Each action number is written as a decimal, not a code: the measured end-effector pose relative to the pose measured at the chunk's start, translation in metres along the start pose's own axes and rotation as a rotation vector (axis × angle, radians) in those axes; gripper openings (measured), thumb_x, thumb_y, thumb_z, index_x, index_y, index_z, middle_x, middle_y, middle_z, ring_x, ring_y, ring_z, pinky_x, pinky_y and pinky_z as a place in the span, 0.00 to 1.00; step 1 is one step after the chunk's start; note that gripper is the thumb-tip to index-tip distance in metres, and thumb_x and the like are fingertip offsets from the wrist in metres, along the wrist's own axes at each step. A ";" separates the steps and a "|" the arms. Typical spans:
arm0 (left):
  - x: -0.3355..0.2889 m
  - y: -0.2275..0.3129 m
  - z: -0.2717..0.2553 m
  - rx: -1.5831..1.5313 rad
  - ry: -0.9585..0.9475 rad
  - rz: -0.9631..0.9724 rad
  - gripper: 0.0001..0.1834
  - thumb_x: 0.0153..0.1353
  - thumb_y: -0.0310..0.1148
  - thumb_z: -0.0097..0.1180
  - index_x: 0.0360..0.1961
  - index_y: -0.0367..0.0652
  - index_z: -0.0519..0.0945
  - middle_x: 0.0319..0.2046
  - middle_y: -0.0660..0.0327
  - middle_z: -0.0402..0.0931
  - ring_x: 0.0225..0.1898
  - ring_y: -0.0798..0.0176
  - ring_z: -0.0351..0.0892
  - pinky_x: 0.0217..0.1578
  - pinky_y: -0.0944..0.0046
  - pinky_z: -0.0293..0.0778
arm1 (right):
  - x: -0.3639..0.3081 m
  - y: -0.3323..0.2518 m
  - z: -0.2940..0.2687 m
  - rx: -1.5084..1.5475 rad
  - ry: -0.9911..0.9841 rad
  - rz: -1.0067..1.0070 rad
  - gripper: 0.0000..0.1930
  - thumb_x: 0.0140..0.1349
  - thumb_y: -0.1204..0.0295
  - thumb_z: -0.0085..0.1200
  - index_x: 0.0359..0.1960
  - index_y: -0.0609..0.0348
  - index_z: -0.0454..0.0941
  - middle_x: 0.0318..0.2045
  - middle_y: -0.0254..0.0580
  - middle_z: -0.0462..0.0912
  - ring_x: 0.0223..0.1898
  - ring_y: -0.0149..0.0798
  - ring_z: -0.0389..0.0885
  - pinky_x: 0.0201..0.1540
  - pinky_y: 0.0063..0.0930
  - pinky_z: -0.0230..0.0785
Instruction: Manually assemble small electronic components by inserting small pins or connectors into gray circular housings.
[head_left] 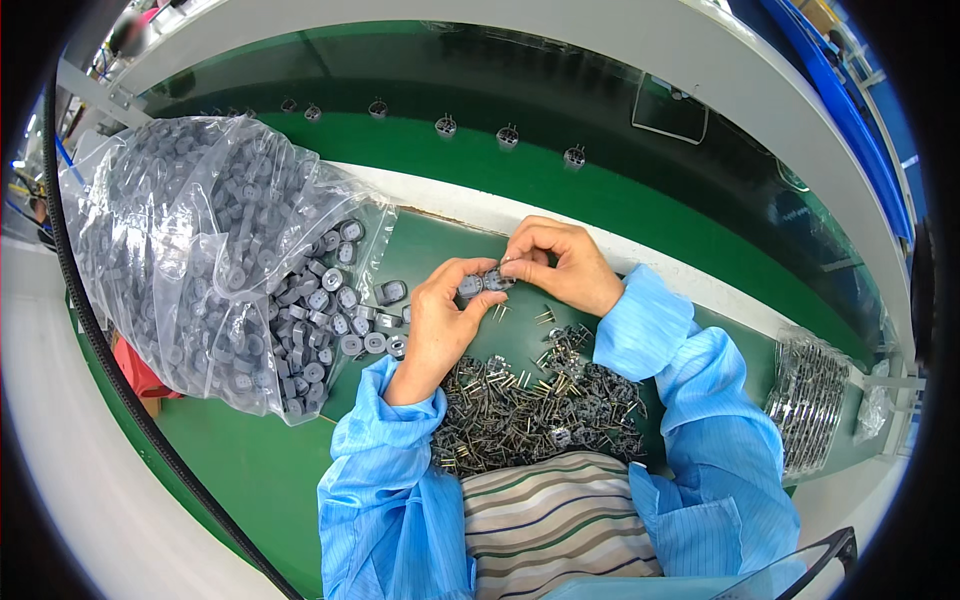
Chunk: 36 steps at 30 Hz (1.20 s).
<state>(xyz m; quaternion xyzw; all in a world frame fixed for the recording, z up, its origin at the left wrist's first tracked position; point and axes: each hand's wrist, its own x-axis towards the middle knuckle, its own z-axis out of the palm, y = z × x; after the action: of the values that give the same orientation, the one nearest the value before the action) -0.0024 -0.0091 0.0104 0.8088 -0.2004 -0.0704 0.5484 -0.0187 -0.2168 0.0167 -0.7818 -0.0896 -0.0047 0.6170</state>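
At the centre of the frame, we see the left hand with its thumb and fingers closed around small grey pieces, while the right hand pinches at their right end, thumb and fingertips nearly together. Just below them we find a heap of dark pronged parts, and at the left a clear plastic bag spilling grey caps toward the left hand.
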 end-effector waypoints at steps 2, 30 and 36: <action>-0.002 0.001 -0.001 -0.015 0.003 0.006 0.19 0.52 0.22 0.73 0.47 0.38 0.85 0.42 0.58 0.85 0.40 0.66 0.84 0.42 0.66 0.79 | -0.003 -0.006 0.004 -0.082 0.019 -0.073 0.07 0.58 0.76 0.69 0.33 0.60 0.82 0.30 0.34 0.77 0.28 0.28 0.75 0.30 0.24 0.67; 0.004 -0.006 -0.007 -0.703 0.119 -0.206 0.20 0.71 0.18 0.50 0.63 0.34 0.70 0.48 0.57 0.76 0.42 0.69 0.77 0.44 0.71 0.72 | 0.021 0.069 -0.119 -1.005 0.561 -0.025 0.07 0.58 0.76 0.64 0.39 0.60 0.86 0.36 0.46 0.84 0.43 0.49 0.81 0.49 0.39 0.76; 0.002 -0.009 -0.009 -0.591 0.048 -0.142 0.23 0.69 0.15 0.50 0.64 0.34 0.70 0.58 0.52 0.77 0.52 0.63 0.82 0.48 0.69 0.75 | 0.016 0.008 -0.052 -0.636 0.090 -0.354 0.12 0.53 0.79 0.67 0.41 0.57 0.85 0.40 0.42 0.81 0.46 0.47 0.78 0.49 0.39 0.72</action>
<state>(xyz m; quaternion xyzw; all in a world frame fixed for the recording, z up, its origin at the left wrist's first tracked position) 0.0044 0.0008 0.0060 0.6277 -0.1014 -0.1447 0.7581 0.0038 -0.2662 0.0234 -0.9059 -0.1906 -0.1734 0.3362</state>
